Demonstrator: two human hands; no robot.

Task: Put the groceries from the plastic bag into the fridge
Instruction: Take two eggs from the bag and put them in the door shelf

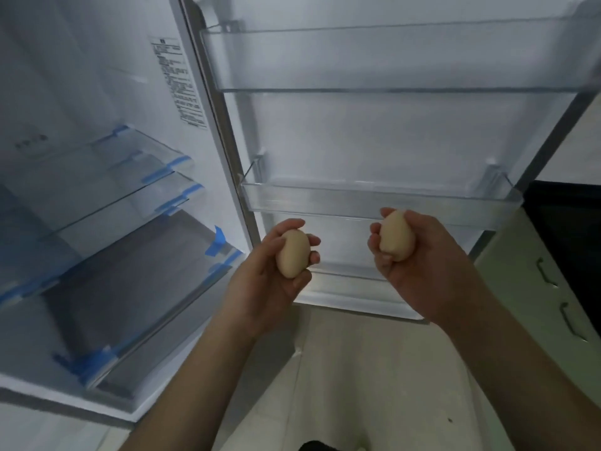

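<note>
Eggs in both hands: left egg (293, 253) cupped in left hand (271, 281), right egg (397, 236) cupped in right hand (419, 262), fingers (313, 240) of each curled round the shell. Both held in the air in front of the open fridge door (374, 131), just below its clear middle door bin (374, 198), well apart from each other. Fridge (81, 92) interior to the left: glass shelves (107, 190) with blue tape (216, 244) on the edges.

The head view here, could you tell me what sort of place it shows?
Most likely a home kitchen: an open fridge with clear door bins, pale cabinet drawers with handles beside it, and a tiled floor.
</note>
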